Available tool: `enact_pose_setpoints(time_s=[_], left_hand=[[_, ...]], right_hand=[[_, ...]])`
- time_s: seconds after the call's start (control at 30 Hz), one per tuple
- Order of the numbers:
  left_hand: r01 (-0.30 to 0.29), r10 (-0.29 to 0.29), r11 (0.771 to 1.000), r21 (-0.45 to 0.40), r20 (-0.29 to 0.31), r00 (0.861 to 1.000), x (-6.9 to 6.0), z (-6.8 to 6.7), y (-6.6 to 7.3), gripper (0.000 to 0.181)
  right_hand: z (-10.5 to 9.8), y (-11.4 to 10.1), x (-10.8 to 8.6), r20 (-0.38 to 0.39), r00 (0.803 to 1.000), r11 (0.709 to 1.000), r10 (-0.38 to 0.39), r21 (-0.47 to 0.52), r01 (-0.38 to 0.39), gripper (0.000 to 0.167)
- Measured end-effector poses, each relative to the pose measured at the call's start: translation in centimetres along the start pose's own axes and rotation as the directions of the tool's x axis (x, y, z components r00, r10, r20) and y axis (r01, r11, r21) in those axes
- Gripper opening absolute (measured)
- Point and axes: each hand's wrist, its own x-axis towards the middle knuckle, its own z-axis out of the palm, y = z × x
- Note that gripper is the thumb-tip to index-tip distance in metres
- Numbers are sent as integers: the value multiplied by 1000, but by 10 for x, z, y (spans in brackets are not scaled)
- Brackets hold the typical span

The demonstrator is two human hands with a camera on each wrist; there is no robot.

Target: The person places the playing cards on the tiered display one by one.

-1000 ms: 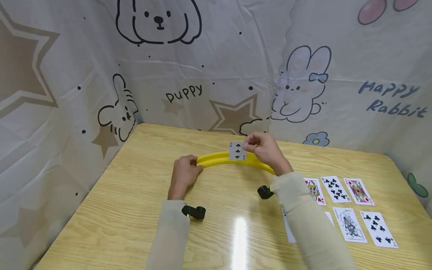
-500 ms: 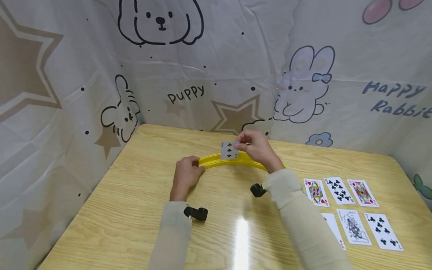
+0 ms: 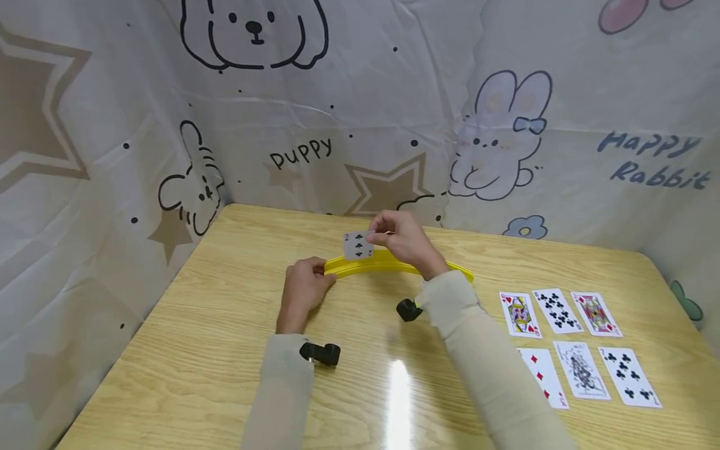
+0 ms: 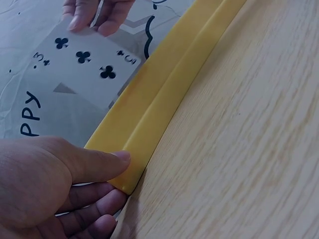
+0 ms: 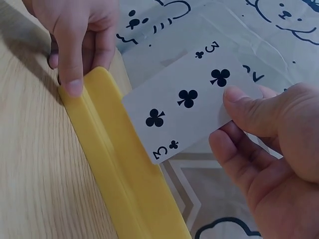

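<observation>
Gripping, left: my left hand [image 3: 305,284] is pinching the left end of a curved yellow rack [image 4: 154,99].
Right: my right hand [image 3: 402,237] is pinching a three of clubs [image 5: 184,102] by one end.
Card: it is facing me at the rack's left half; whether touching, I cannot tell.
Table [image 3: 225,350]: six face-up cards [image 3: 582,370] are lying at my right.

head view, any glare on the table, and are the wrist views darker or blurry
Head: bright glare streak on the table, bottom centre; left wrist: dimmer, three of clubs readable; right wrist: dim, three of clubs crisp, shadow beside the left hand.
</observation>
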Motion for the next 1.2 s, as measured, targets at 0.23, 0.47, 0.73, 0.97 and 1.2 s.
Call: enact_pose_setpoints(time_s=[0.23, 0.47, 0.73, 0.97, 1.2], left_hand=[[-6, 6, 1000, 2, 6, 1000, 1, 0, -2, 33], [-7, 7, 1000, 1, 8, 1000, 2, -1, -5, 32], [-19, 19, 1000, -6, 13, 1000, 0, 0, -5, 33], [-8, 8, 1000, -9, 18, 1000, 0, 0, -5, 33], [-19, 19, 1000, -7, 18, 1000, 0, -1, -3, 31]], right_hand=[[11, -4, 7, 13, 998, 998, -62, -9, 62, 6], [18, -5, 13, 32, 994, 994, -106, -23, 107, 5], [21, -2, 14, 45, 993, 993, -113, -25, 114, 6], [24, 0, 17, 67, 991, 993, -113, -32, 115, 8], [26, 4, 19, 77, 991, 993, -108, -49, 112, 8]])
